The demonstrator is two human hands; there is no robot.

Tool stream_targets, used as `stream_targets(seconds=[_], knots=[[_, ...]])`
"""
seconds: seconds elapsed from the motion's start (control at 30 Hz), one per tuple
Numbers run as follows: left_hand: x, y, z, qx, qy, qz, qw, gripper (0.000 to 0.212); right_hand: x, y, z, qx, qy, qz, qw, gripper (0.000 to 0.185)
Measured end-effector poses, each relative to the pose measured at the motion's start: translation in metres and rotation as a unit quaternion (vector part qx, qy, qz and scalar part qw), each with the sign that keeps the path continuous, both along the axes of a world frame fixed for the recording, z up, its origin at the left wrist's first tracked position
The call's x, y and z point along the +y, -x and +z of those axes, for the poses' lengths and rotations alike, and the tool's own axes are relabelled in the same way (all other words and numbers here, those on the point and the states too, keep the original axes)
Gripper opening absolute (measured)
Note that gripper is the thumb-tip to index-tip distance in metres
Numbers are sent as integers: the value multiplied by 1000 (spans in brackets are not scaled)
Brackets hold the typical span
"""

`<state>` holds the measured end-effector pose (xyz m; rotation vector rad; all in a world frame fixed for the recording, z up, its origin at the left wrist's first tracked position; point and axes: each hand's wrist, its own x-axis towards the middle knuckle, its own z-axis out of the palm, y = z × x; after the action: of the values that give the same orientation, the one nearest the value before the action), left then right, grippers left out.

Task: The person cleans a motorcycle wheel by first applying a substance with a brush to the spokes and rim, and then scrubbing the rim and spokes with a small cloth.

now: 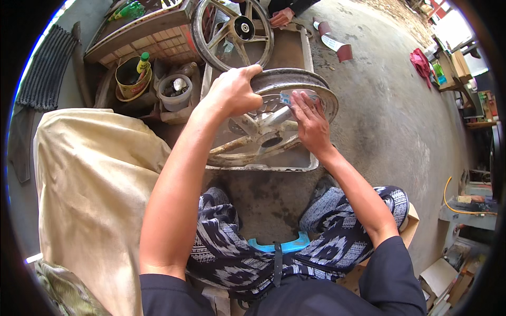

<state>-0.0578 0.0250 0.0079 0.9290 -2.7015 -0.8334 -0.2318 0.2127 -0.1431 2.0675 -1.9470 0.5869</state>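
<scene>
A worn metal wheel rim with spokes leans tilted over a shallow tray in front of me. My left hand grips the upper left edge of this rim. Under the fingers of my right hand, a piece of sandpaper lies pressed flat against the rim's inner face on the right. Just beyond my left hand stands a second spoked wheel rim, upright over the far part of the tray. Another person's hand is beside that second rim.
Left of the tray stand a yellow bucket holding a green-capped bottle and a whitish tub of small items. A beige cloth covers something at my left. Red-brown sandpaper strips lie on the concrete floor.
</scene>
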Motion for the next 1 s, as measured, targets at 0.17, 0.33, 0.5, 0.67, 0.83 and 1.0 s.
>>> stream_targets(seconds=[0.17,0.33,0.5,0.67,0.83,1.0], knots=[[-2,0,4,-15,-32,-13,999,59,5,19,-3,38,-76,142,986,57],[-5,4,4,-23,-5,3,1000,60,0,4,-5,-39,-45,129,990,56],[-3,0,-2,-1,6,2,1000,58,-3,1,15,-32,-14,22,999,52],[1,1,4,-12,-11,-2,1000,56,-2,12,19,-96,-38,29,994,48],[2,5,6,-3,7,7,1000,55,1,4,14,-37,-66,128,989,47],[2,3,2,-4,15,3,1000,49,-2,7,11,-4,-18,66,998,53]])
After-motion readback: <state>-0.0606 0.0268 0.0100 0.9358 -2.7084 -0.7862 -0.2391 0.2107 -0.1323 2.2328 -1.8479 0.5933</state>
